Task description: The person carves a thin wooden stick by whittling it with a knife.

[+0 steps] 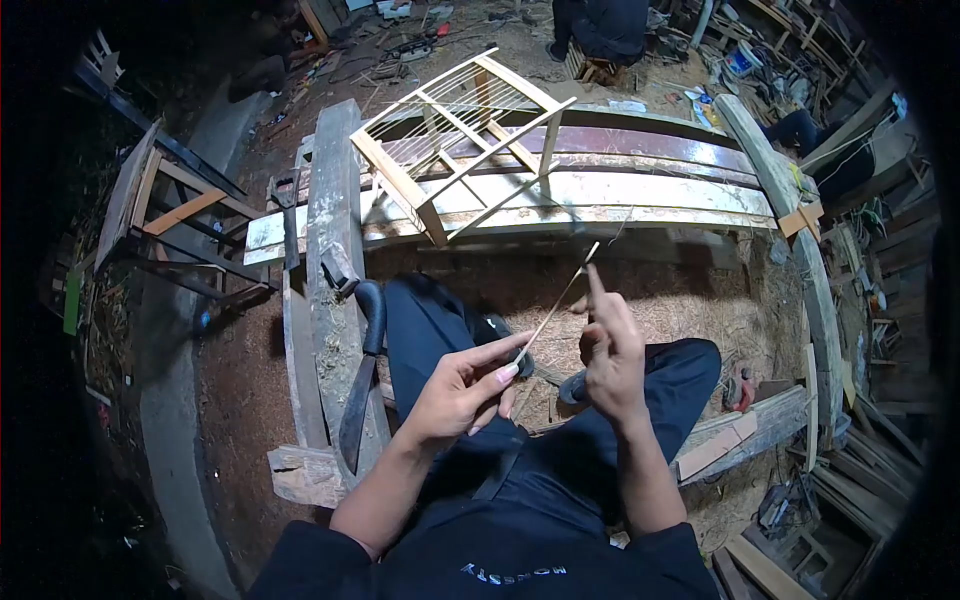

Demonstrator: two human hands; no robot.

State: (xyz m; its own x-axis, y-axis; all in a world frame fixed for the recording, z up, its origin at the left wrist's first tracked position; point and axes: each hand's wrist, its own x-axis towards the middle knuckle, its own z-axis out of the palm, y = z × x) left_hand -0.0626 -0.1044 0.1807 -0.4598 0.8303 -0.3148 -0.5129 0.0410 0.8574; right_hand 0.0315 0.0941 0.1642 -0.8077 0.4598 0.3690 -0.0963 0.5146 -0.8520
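A thin bamboo strip (547,318) slants up to the right in front of my lap. Its lower end is pinched between the thumb and fingers of my left hand (468,392). My right hand (614,352) is raised beside the upper part of the strip, index finger pointing up near its tip and the other fingers curled; whether anything is inside them is hidden. Beyond my hands, a small wooden frame with many thin slats (455,125) rests tilted on the pale planks (640,195) of the bench.
A curved machete (358,415) lies on the left beam (335,230), near a handsaw (288,225). A wooden frame (175,215) stands at the left. Another person (610,25) sits at the top, and dark-clothed limbs show at right. Wood shavings (680,320) cover the ground.
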